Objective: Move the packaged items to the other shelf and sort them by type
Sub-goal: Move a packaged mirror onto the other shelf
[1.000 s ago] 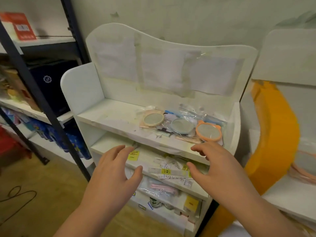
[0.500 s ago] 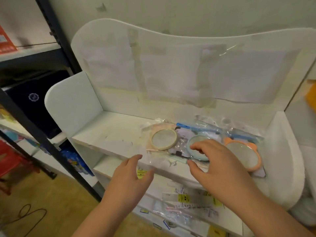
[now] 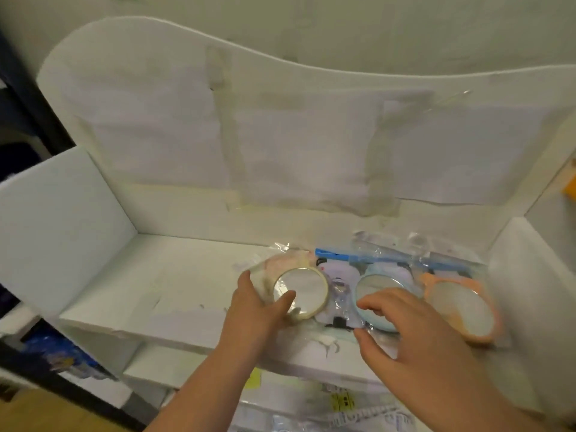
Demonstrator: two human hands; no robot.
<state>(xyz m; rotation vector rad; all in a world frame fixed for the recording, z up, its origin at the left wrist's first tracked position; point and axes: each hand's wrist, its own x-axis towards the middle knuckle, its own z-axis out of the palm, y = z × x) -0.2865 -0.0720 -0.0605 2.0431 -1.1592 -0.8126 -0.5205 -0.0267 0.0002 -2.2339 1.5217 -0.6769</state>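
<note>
Left hand (image 3: pixel 255 310) grips my yellow mirror (image 3: pixel 300 291) (bagged) on the top shelf (image 3: pixel 156 288); right hand (image 3: pixel 405 332), fingers curled, touches the blue mirror (image 3: pixel 378 283).

Top shelf (image 3: pixel 174 282) left half open, packaged mirrors (image 3: pixel 374 291) crowd right, side walls approx. boxing it in
</note>
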